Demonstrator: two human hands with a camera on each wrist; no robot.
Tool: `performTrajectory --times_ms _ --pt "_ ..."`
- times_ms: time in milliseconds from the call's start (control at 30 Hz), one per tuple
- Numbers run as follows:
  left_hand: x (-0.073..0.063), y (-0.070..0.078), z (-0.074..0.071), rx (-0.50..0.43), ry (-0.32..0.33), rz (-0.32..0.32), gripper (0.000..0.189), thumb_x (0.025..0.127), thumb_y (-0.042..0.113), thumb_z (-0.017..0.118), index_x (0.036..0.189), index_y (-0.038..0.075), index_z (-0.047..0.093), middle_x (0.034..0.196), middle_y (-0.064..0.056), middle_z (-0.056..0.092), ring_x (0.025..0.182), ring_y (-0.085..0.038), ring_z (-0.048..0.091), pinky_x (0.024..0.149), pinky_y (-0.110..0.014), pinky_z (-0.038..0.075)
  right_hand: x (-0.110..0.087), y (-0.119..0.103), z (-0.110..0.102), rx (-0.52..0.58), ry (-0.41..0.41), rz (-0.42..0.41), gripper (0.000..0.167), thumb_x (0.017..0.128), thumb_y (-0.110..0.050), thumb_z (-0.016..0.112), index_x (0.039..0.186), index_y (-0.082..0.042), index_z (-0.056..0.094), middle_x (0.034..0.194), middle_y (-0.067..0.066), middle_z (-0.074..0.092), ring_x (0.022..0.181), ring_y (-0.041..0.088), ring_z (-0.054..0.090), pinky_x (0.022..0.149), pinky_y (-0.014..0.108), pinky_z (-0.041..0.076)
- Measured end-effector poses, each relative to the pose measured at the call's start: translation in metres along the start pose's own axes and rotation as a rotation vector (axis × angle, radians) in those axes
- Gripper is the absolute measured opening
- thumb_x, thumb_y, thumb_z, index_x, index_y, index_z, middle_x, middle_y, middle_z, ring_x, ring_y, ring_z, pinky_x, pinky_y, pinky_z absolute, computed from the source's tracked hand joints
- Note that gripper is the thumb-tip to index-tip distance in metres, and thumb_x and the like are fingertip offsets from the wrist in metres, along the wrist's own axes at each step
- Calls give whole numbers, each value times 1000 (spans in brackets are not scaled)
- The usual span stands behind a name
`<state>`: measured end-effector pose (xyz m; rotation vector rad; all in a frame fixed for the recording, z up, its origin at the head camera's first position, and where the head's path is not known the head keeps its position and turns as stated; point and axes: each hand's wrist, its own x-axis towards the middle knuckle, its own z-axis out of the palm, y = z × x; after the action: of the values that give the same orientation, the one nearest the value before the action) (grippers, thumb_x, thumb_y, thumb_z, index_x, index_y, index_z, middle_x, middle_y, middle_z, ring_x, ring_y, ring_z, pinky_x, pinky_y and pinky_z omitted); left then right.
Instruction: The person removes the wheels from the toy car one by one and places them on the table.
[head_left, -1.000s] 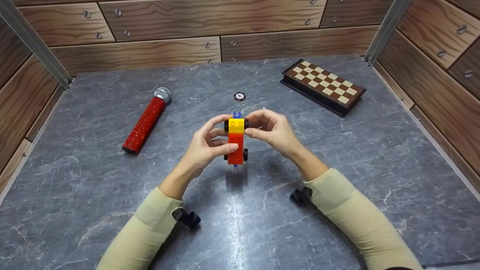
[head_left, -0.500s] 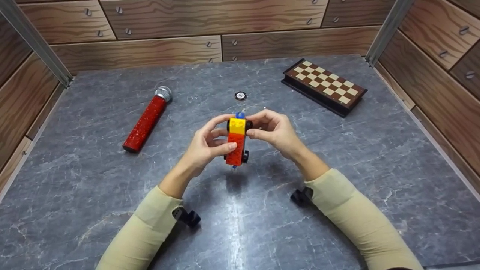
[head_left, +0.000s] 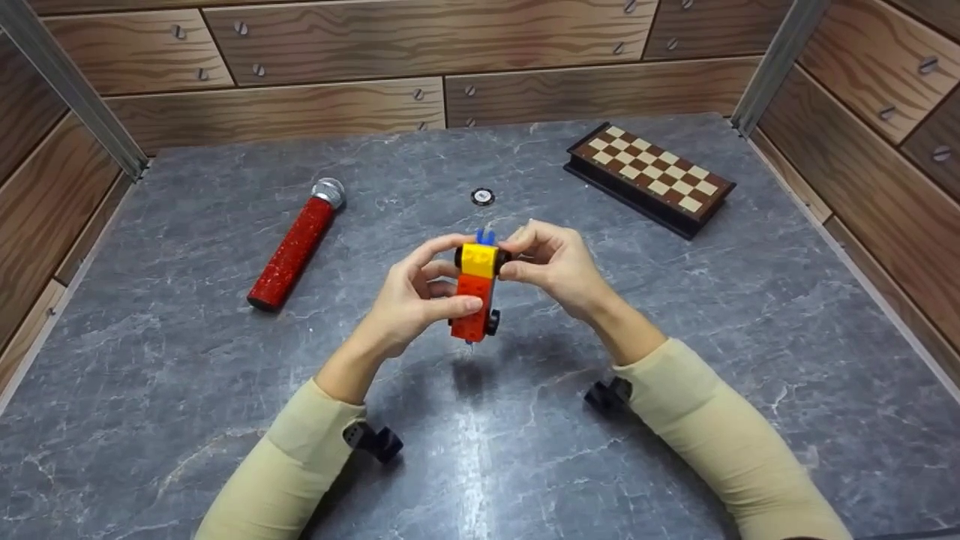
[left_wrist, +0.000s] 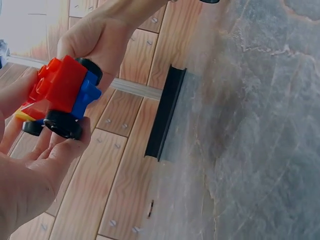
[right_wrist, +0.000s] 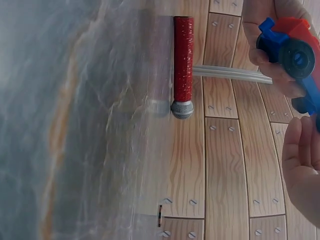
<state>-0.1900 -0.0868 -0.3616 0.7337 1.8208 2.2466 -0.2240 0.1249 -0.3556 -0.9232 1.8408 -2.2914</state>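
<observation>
A toy car point(head_left: 474, 289) of red and yellow bricks, on a blue base with black wheels, is held above the table. My left hand point(head_left: 405, 300) grips it from the left, thumb across the red top and fingers around the side; the left wrist view shows the car point(left_wrist: 62, 90) over that palm. At the yellow end, my right hand point(head_left: 555, 262) pinches the right wheel point(head_left: 502, 259) between thumb and fingers. A blue forked piece point(head_left: 486, 237) sticks out past the yellow brick. The right wrist view catches the car's blue base point(right_wrist: 312, 90) at its edge.
A red glittery microphone point(head_left: 296, 244) lies at the left of the grey marbled table point(head_left: 187, 375). A poker chip point(head_left: 482, 196) lies beyond the hands. The folded chessboard box point(head_left: 651, 180) rests at the back right. Wood-patterned walls point(head_left: 330, 45) enclose the sides and back.
The toy car has turned slightly, its yellow end swinging a little to the right, and sits slightly lower in view. Both hands keep their hold on it.
</observation>
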Motion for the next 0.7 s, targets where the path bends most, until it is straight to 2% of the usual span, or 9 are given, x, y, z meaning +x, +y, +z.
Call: performTrajectory --times_ms 267,700 --pt "0 -1 0 46 -19 -3 62 77 -3 73 131 9 47 98 -22 60 72 -35 63 68 -41 54 -1 4 2 34 51 2 19 71 9 73 81 -7 68 84 10 62 79 20 63 74 32 54" --pt "0 -1 5 116 43 -2 61 76 -1 75 130 12 49 95 -20 61 70 -33 63 66 -39 54 -3 8 6 -11 142 -18 22 71 14 71 76 -7 66 81 8 64 75 19 65 71 32 55"
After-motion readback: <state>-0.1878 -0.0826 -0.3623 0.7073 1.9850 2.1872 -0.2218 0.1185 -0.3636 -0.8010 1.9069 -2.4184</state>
